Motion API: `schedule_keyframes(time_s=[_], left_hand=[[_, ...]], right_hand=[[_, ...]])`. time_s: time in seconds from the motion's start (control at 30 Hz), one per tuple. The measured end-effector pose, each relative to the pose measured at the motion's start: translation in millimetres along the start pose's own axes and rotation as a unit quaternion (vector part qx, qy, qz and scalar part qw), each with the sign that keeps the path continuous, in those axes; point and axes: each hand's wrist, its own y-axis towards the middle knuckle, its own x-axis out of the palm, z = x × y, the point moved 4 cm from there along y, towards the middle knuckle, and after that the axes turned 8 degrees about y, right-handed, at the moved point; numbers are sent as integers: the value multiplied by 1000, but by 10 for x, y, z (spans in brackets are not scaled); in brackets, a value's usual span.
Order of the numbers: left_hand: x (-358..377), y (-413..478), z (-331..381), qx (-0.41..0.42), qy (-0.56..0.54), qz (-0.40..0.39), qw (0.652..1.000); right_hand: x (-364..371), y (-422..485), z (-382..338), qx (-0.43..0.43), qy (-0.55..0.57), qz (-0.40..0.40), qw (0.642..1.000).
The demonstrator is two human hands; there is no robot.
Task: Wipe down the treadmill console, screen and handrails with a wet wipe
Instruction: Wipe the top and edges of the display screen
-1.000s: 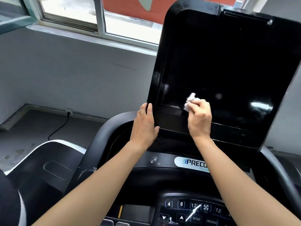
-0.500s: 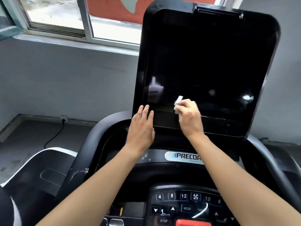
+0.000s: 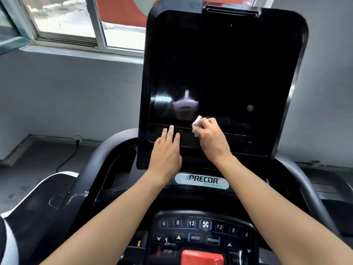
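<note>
Right hand (image 3: pixel 212 138) grips a small wadded white wipe (image 3: pixel 196 124) between thumb and curled fingers, pressing it to the bottom of the dark screen (image 3: pixel 219 73), right where the glass meets the strip below it. Left hand (image 3: pixel 167 150) lies just beside it, fingers straight and together, flat against that lower strip and holding nothing. Both forearms reach up from the bottom of the view.

Under the hands sits a silver badge (image 3: pixel 202 181) reading PRECOR. Nearer the person is the console (image 3: pixel 202 236) with numbered keys, a fan key, MODE and PROGRAM buttons, and a red stop button (image 3: pixel 202 257) at the bottom edge.

Black rails curve away on either side: the left handrail (image 3: pixel 89 169), scuffed with pale marks, and the right handrail (image 3: pixel 305 184). Behind stands a grey wall with a window (image 3: pixel 66 20) at upper left, and a black cable (image 3: pixel 70 155) runs from a wall socket (image 3: pixel 78 139) down across the floor.
</note>
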Motion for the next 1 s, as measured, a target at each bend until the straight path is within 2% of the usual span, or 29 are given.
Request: schedule_keyframes(time_s=[0.1,0.23,0.3,0.37,0.43,0.5,0.57,0.67,0.77,0.9,1.0], left_hand=[[-3,13,218,23,-5,1,1000],[42,44,407,33,-8,-14,999],[66,42,453,33,1,-26,999],[77,38,474,31,8,-31,999],[71,42,467,32,10,-31,999],[64,57,456,32,3,-28,999],[57,72,438,32,-10,-25,999],[46,82,385,36,-36,-17,999],[42,83,333,46,-55,-12,997],[69,86,274,58,-67,-10,996],[81,95,236,68,-66,-12,995]], right_hand=[[-256,-190,437,86,17,72,994],[-453,-471,729,235,54,174,955],[-445,-475,682,258,67,194,944],[-329,-393,567,214,64,149,963],[-163,-335,404,128,39,70,989],[-78,-319,347,64,19,24,997],[-133,-350,386,57,17,45,997],[-275,-512,534,136,30,132,981],[-241,-570,526,182,33,156,970],[31,-328,222,77,17,62,995],[151,-174,68,47,18,18,999]])
